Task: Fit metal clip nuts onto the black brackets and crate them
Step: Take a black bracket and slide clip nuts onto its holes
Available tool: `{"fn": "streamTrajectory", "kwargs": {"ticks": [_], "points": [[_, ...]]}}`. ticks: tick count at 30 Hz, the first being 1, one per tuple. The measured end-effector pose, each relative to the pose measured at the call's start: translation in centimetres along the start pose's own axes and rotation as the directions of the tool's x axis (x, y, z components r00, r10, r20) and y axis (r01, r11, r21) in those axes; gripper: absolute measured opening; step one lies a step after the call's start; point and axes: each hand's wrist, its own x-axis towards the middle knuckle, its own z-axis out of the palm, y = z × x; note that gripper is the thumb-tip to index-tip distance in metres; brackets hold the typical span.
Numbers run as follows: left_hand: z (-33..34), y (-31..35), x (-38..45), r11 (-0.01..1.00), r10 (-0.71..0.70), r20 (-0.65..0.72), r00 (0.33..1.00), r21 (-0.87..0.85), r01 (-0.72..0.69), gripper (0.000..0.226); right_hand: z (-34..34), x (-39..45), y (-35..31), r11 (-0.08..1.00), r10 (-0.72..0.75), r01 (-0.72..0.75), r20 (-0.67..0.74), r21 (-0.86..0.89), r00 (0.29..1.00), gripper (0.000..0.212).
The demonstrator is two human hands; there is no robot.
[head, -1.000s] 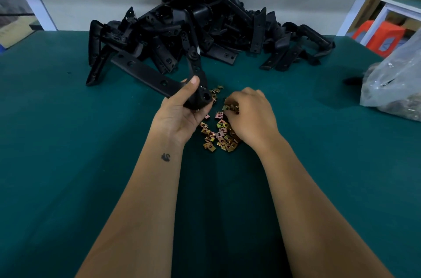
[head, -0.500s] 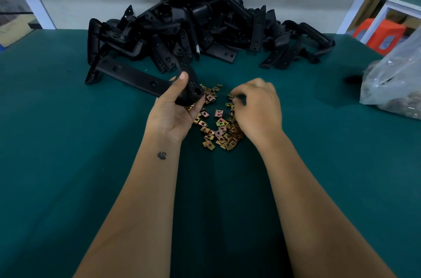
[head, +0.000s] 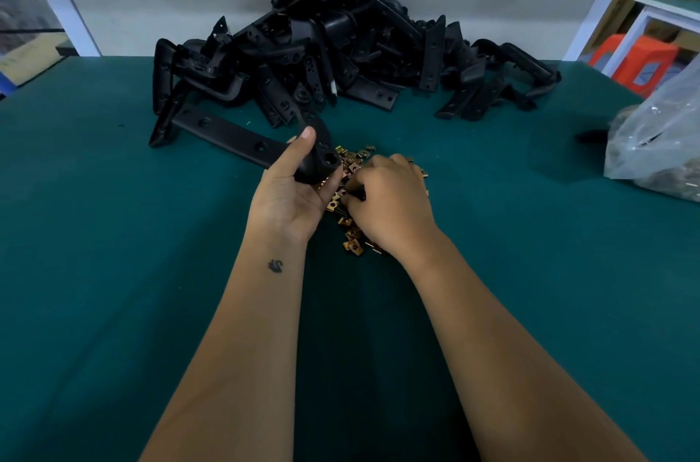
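Bracket (head: 242, 139) in left hand (head: 291, 192)

A table (head: 113, 272) holds a heap of brackets (head: 341, 60) at its far edge. Before the heap, mid-table, lies a scatter of clip nuts (head: 354, 234). A plastic bag (head: 659, 143) sits at the right edge, well apart.

A long black bracket (head: 235, 138) with round holes lies slanted, one end lifted over a little heap of shiny gold clip nuts (head: 354, 234). Many more black brackets (head: 341, 56) sit piled up behind them.
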Motion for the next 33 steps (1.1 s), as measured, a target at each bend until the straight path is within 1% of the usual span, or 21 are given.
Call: {"fn": "streamTrajectory", "kwargs": {"ticks": [2,4,5,7,8,9,10,12,14,17,20,22,25,26,27,28,30,31,33], "points": [[0.1,0.1,0.0,1.0,-0.003,-0.004,1.0,-0.01,0.003,0.01,-0.1,0.0,0.0,0.995,0.021,-0.019,-0.011,0.1,1.0,0.016],[0.2,0.3,-0.1,1.0,-0.005,0.004,1.0,-0.02,0.005,0.011,-0.5,-0.1,0.0,0.95,0.087,-0.071,-0.037,0.304,0.996,0.011],[0.3,0.3,-0.2,1.0,-0.007,0.012,1.0,-0.019,0.007,0.016,-0.8,-0.1,0.1,0.892,0.145,-0.113,-0.04,0.438,0.989,0.01],[0.5,0.3,-0.3,1.0,-0.007,0.025,1.0,0.019,0.007,0.039,-1.4,0.0,0.3,0.72,0.255,-0.178,-0.017,0.671,0.967,0.014],[0.5,0.3,-0.4,0.999,-0.01,0.033,0.999,0.05,0.008,0.045,-1.7,0.0,0.4,0.631,0.291,-0.194,0.003,0.751,0.957,0.017],[0.6,0.3,-0.4,0.997,-0.013,0.044,0.999,0.079,0.01,0.044,-1.9,0.0,0.6,0.549,0.315,-0.205,0.027,0.81,0.949,0.019],[0.6,0.2,-0.4,0.995,-0.021,0.052,0.998,0.096,0.016,0.038,-2.2,0.1,0.8,0.485,0.327,-0.213,0.049,0.848,0.944,0.02],[0.6,0.2,-0.5,0.995,-0.037,0.058,0.998,0.095,0.031,0.028,-2.4,0.1,1.1,0.4,0.333,-0.222,0.085,0.889,0.939,0.021],[0.5,0.2,-0.5,0.995,-0.042,0.067,0.997,0.092,0.036,0.024,-2.6,0.1,1.4,0.316,0.345,-0.234,0.118,0.919,0.931,0.022],[0.7,0.1,-0.7,0.994,-0.044,0.084,0.996,0.103,0.035,0.031,-2.8,0.1,1.7,0.209,0.357,-0.237,0.152,0.949,0.922,0.023],[0.9,-0.3,-0.7,0.993,-0.039,0.072,0.997,0.117,0.031,0.035,-2.8,0.2,1.8,0.152,0.356,-0.228,0.162,0.962,0.92,0.024],[1.0,-0.4,-0.7,0.99,-0.028,0.067,0.997,0.14,0.019,0.036,-2.7,0.2,1.8,0.154,0.361,-0.228,0.16,0.961,0.919,0.021],[1.1,-0.3,-0.6,0.986,0.006,0.059,0.998,0.165,-0.016,0.04,-2.7,0.3,1.7,0.187,0.373,-0.237,0.155,0.953,0.915,0.02],[1.0,-0.3,-0.5,0.986,0.022,0.05,0.999,0.162,-0.03,0.039,-2.7,0.3,1.7,0.213,0.38,-0.248,0.153,0.945,0.912,0.02],[0.9,-0.2,-0.4,0.988,0.039,0.037,0.999,0.149,-0.044,0.038,-2.6,0.3,1.8,0.262,0.392,-0.263,0.147,0.929,0.908,0.019],[0.8,-0.1,-0.3,0.991,0.052,0.02,0.998,0.124,-0.054,0.036,-2.6,0.3,1.9,0.336,0.407,-0.28,0.129,0.899,0.904,0.018],[0.4,0.2,-0.1,0.997,0.069,-0.022,0.997,0.032,-0.068,0.034,-2.5,0.2,2.0,0.523,0.427,-0.304,0.063,0.796,0.902,0.016],[0.2,0.5,-0.1,0.997,0.073,-0.046,0.996,-0.025,-0.074,0.032,-2.4,0.1,2.2,0.625,0.424,-0.319,0.034,0.712,0.905,0.018],[0.0,0.9,-0.1,0.989,0.075,-0.083,0.994,-0.123,-0.085,0.025,-1.9,-0.2,2.4,0.809,0.385,-0.342,0.009,0.477,0.923,0.029]]}}
